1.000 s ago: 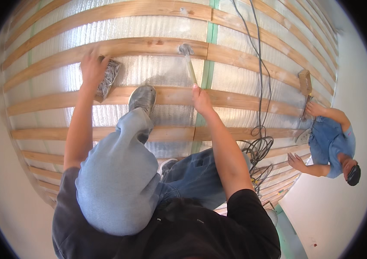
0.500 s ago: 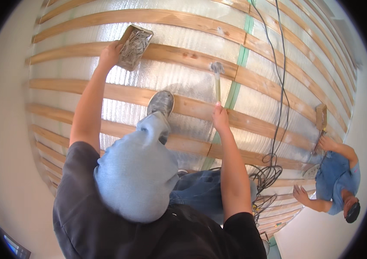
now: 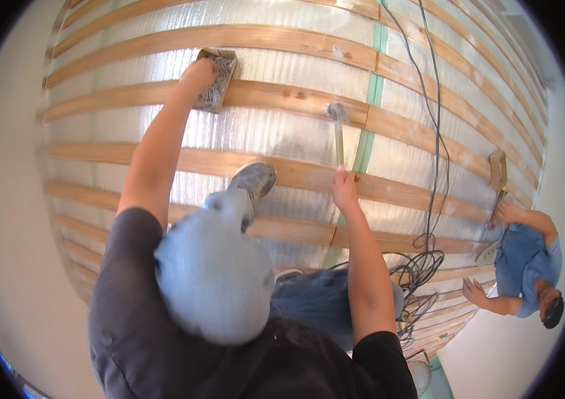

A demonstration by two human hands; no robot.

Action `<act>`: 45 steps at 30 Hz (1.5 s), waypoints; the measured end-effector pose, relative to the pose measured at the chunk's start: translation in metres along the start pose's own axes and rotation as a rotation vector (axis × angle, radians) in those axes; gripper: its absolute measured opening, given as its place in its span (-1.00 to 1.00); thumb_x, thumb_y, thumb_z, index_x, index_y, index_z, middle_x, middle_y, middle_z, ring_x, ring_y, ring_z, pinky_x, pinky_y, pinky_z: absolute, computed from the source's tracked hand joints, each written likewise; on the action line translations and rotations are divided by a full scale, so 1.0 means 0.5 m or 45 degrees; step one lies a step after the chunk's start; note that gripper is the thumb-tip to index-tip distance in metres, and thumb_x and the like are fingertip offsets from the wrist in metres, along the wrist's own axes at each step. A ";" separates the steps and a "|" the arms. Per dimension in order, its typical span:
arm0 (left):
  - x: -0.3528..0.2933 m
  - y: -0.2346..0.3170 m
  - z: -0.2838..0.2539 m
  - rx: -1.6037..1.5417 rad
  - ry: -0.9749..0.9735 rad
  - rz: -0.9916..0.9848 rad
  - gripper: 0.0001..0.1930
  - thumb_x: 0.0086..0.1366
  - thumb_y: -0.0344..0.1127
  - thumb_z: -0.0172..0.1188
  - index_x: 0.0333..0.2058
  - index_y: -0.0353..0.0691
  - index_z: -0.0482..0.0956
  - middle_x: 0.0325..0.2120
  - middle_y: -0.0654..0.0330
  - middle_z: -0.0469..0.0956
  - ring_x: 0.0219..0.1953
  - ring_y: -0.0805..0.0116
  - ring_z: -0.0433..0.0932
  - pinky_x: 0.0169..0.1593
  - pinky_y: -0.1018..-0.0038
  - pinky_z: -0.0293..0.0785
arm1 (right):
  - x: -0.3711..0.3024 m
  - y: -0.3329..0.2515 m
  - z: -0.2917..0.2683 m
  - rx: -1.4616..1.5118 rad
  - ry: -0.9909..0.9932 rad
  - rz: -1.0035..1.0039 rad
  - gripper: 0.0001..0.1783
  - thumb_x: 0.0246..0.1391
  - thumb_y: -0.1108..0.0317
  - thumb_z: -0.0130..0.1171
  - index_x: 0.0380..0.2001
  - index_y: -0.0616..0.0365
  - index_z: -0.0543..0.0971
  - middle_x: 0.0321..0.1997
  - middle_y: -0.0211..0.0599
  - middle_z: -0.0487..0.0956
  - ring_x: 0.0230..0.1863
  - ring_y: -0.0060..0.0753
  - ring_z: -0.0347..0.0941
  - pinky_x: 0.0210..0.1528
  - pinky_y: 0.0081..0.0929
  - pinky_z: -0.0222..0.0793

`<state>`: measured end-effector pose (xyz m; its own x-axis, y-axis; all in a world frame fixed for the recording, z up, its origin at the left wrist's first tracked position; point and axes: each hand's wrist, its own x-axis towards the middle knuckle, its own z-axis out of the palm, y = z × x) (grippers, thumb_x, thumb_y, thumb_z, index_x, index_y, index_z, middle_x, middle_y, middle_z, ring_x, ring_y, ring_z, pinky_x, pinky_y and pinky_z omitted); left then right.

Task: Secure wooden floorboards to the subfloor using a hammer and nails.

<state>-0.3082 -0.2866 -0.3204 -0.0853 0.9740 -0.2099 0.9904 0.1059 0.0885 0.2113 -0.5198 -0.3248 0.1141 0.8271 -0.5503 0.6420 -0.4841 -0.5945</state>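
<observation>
We note both hands well apart. Left hand (image 3: pixel 201 73) reaches over the left edge of an open box (image 3: pixel 231 74) of nails (image 3: pixel 215 100), fingers down inside; whether they pinch any, we cannot tell. Box lies across a wooden batten (image 3: pixel 262 93). Right hand (image 3: pixel 345 191) is wrapped round the handle of a hammer (image 3: pixel 339 141), its head at that same batten, near a joint. Between box and hammer we have a broad span of silver sheeting (image 3: pixel 252 123). On our right, black cords (image 3: pixel 438 126), apart from the hammer; beyond, a co-worker (image 3: pixel 527 258)
</observation>
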 end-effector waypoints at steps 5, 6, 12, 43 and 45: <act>0.008 -0.068 -0.024 -0.104 -0.008 -0.060 -0.68 0.42 -0.13 0.19 -0.02 -0.23 0.63 -0.14 -0.13 0.69 -0.03 -0.14 0.67 0.05 0.08 0.59 | -0.018 -0.035 0.040 0.106 -0.020 0.019 -0.26 0.49 -0.29 -0.24 -0.49 0.16 0.47 -0.61 -0.30 0.44 -0.55 -0.34 0.37 -0.40 -0.26 0.34; -0.011 0.000 -0.008 -0.170 0.018 -0.030 -0.69 0.42 -0.14 0.19 -0.03 -0.23 0.63 -0.15 -0.13 0.70 -0.03 -0.14 0.67 0.05 0.08 0.59 | 0.006 -0.006 0.021 0.130 -0.007 0.057 -0.26 0.49 -0.30 -0.22 -0.49 0.15 0.46 -0.61 -0.31 0.43 -0.57 -0.38 0.35 -0.45 -0.30 0.31; -0.021 0.070 -0.092 -0.345 0.134 0.030 -0.72 0.43 -0.15 0.20 -0.07 -0.23 0.64 -0.19 -0.12 0.70 -0.05 -0.11 0.68 0.02 0.09 0.60 | 0.009 -0.012 0.046 0.123 0.029 -0.015 -0.29 0.52 -0.23 -0.23 -0.50 0.16 0.44 -0.61 -0.36 0.41 -0.55 -0.39 0.34 -0.41 -0.30 0.33; 0.226 0.518 -0.061 -1.087 -0.100 0.369 -0.79 0.41 -0.26 0.34 -0.06 -0.16 0.72 -0.27 0.21 0.77 -0.31 0.43 0.71 -0.17 0.49 0.64 | -0.062 -0.209 0.048 0.306 0.111 -0.051 -0.41 0.54 -0.05 -0.21 -0.35 0.26 0.51 -0.54 -0.34 0.43 -0.45 -0.46 0.38 -0.35 -0.36 0.33; 0.219 0.506 -0.047 -0.996 0.059 0.497 -0.80 0.40 -0.25 0.33 -0.07 -0.15 0.72 -0.28 0.22 0.77 -0.29 0.40 0.72 -0.16 0.48 0.64 | -0.030 -0.292 0.014 0.379 0.145 -0.109 -0.44 0.55 -0.04 -0.20 -0.32 0.24 0.51 -0.57 -0.41 0.39 -0.49 -0.55 0.32 -0.41 -0.44 0.26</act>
<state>-0.0696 -0.1486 -0.2981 0.2230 0.9747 0.0127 0.5926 -0.1459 0.7922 0.1106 -0.4632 -0.2337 0.1640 0.8870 -0.4317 0.4049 -0.4596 -0.7904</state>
